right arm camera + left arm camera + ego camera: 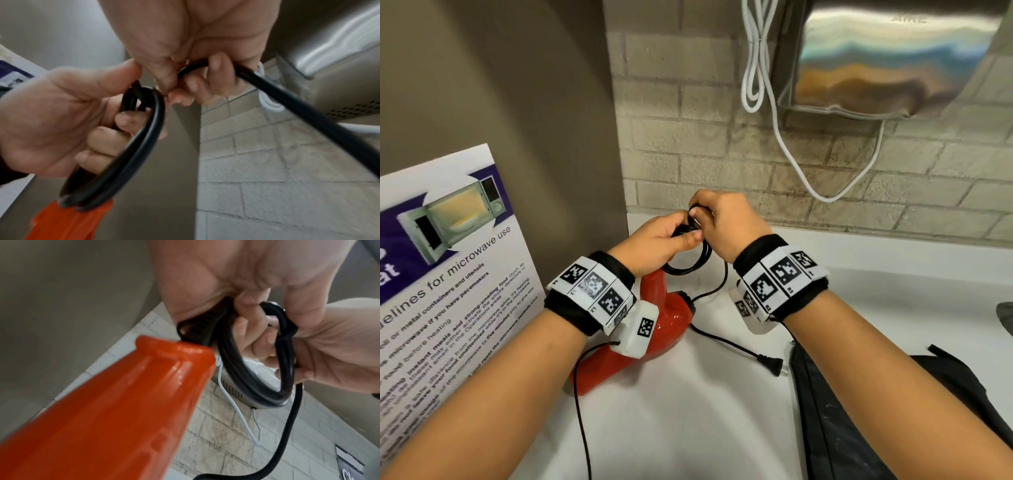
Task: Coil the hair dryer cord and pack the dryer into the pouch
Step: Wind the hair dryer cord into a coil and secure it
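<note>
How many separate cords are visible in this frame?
2. The black dryer cord, coiled in both hands with its plug lying on the counter; a white cord hanging on the wall beside the steel unit.

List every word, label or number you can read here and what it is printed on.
"for microwave use": poster, headline; its start is cut off.
"if you have pacemakers": poster, bold line.
Poster small print: too blurred.
Embossed brand on the steel wall dryer: unreadable.
Wristband markers: codes, tiny digits illegible.
Red hair dryer: no text seen.
</note>
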### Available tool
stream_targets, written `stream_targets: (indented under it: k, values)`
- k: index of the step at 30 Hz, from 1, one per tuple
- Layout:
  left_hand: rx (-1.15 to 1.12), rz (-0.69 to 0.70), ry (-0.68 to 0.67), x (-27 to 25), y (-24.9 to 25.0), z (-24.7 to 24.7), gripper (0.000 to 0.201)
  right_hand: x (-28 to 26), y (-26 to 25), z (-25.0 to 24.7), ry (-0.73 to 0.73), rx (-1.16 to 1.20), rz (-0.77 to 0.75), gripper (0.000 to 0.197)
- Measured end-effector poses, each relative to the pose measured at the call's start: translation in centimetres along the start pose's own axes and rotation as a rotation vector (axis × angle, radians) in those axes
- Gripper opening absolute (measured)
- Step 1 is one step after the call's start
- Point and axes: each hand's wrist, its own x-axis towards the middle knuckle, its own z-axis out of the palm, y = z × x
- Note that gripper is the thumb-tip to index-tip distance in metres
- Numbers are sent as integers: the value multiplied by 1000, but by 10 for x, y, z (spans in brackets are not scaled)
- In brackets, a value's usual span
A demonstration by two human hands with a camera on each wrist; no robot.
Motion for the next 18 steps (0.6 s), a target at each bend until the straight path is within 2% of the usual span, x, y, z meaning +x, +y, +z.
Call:
stream_targets:
  k: [3, 7, 9, 12, 15, 18]
  values:
    - [65, 19, 5, 3, 0, 0, 3, -4, -2, -2, 39, -16, -12, 20]
    - [103, 61, 113, 6, -7, -1, 16, -16, 2, 0, 93, 73, 45, 28]
    - [68, 75, 148, 7, -9, -2, 15, -23, 7, 3, 110, 134, 76, 32]
    - [95, 111, 197, 7, -9, 0, 13, -33, 12, 11, 127, 157, 34, 25]
    - [82, 152, 195, 5, -5, 2, 14, -40, 15, 21, 153, 99, -17, 27]
    - [90, 160, 151, 4, -3, 2, 23, -43, 17, 23, 142, 187, -10, 24]
